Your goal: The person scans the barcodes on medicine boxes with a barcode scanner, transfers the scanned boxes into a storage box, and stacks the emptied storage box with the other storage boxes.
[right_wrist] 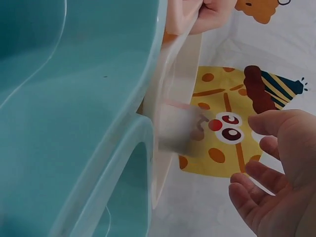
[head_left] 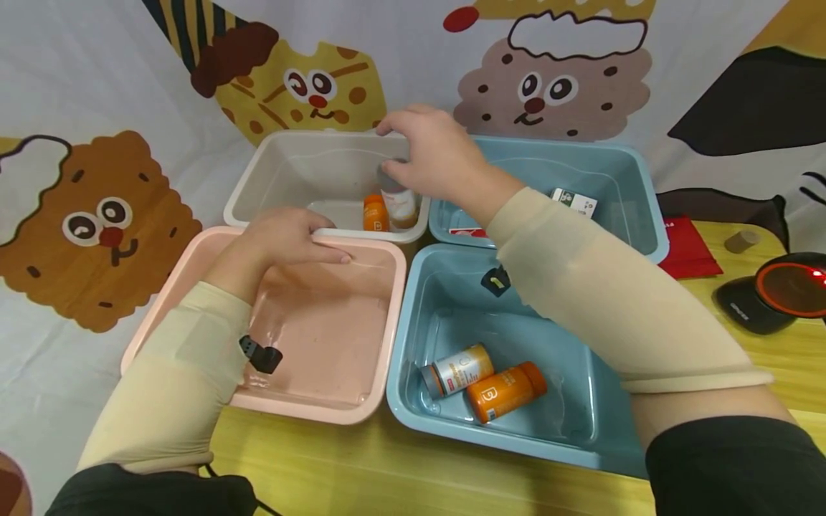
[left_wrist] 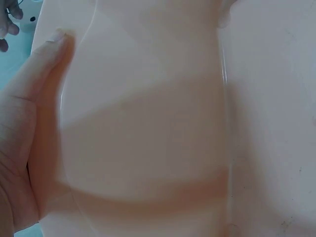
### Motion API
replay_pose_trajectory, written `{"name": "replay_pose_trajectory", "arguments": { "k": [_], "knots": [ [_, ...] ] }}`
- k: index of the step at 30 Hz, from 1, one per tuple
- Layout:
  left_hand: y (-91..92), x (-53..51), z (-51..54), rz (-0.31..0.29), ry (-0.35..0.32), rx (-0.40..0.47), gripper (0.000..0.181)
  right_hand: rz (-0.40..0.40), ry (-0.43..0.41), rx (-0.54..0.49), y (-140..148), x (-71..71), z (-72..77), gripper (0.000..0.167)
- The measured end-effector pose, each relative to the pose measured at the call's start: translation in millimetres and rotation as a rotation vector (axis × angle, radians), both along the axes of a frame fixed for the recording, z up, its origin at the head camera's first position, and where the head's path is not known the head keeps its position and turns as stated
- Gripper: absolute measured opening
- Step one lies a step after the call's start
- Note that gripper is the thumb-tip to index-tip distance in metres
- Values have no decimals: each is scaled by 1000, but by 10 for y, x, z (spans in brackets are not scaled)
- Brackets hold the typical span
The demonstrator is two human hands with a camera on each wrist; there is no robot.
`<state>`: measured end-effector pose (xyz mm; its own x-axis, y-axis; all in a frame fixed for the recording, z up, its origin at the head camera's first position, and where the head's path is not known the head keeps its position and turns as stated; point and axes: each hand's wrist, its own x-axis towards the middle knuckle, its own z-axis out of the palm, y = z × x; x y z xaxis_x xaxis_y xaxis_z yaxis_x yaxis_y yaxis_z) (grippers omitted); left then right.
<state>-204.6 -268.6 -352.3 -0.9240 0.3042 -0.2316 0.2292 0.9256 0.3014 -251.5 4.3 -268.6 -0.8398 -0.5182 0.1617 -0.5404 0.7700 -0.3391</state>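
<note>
A creased white backdrop point(head_left: 413, 64), printed with a smiling yellow cheese point(head_left: 351, 75), a brown biscuit point(head_left: 138, 186) and a greyish-pink cookie point(head_left: 497, 72), stood behind and to the left of a yellow wood-grained tabletop point(head_left: 335, 466) under soft, fairly even light.

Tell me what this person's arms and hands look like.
The left hand and right hand wear no gloves. Each forearm has a cream sleeve, with a black cuff further up. A small black gadget sits near each wrist; the right one shows a yellowish mark. A thin black cord shows by the left cuff.
</note>
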Motion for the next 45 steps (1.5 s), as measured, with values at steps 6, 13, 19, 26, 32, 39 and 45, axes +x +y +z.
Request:
{"name": "replay_pose_trajectory", "arguments": {
  "k": [6,13,19,26,32,39,45],
  "knots": [
    [4,1,13,-5,-3,-4,65,-1,6,8,20,33,23,49],
    [3,7,12,-12,12,-9,63,63,7,36,142,104,-19,42],
    [6,-4,-19,-13,17,9,63,147,20,10,385,253,-102,32],
    [-7,-1,1,6,-4,31,65,271,129,-78,680,562,-212,14],
    [-16,1,-8,7,6,17,65,409,119,-93,807,776,-417,9],
    [-8,23,1,3,24,18,65,536,-133,16,813,957,-741,9],
    [-12,30,3,13,7,21,65,567,-425,209,774,1002,-1019,24]
  ]
}}
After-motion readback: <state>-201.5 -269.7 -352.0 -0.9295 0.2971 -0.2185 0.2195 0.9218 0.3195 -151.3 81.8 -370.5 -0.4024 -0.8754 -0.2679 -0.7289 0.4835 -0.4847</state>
